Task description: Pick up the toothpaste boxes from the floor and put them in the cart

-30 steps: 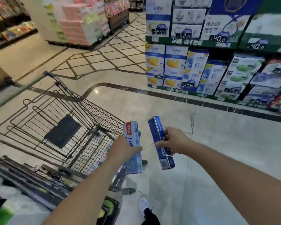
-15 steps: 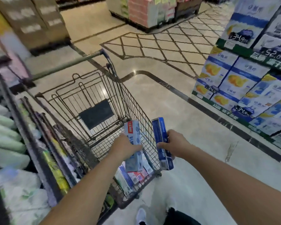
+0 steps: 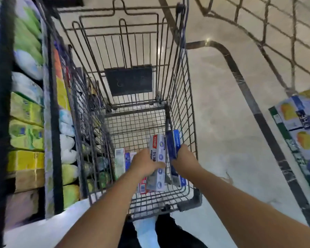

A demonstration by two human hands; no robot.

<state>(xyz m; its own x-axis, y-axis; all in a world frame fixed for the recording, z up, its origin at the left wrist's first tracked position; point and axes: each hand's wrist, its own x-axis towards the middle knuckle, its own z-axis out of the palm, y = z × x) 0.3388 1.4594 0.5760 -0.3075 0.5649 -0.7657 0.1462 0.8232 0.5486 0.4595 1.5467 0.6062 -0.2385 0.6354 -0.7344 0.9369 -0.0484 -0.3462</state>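
Inside the wire shopping cart [image 3: 183, 97], both hands reach down near its right wall. The left hand [image 3: 145, 162] has its fingers curled round a white toothpaste box [image 3: 157, 153] with a red corner, and the right hand [image 3: 185, 159] grips a blue toothpaste box [image 3: 174, 142] held upright against the mesh. More toothpaste boxes [image 3: 121, 161] lie on the cart's bottom, left of the hands. Shelves of packaged goods [image 3: 25, 111] stand along the cart's left side.

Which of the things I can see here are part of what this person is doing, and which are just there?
Part of the job:
- left hand gripping the white toothpaste box
- right hand gripping the blue toothpaste box
- cart
- boxes already in the cart

Just there:
- shelf packs on the left
- cartons at the right edge
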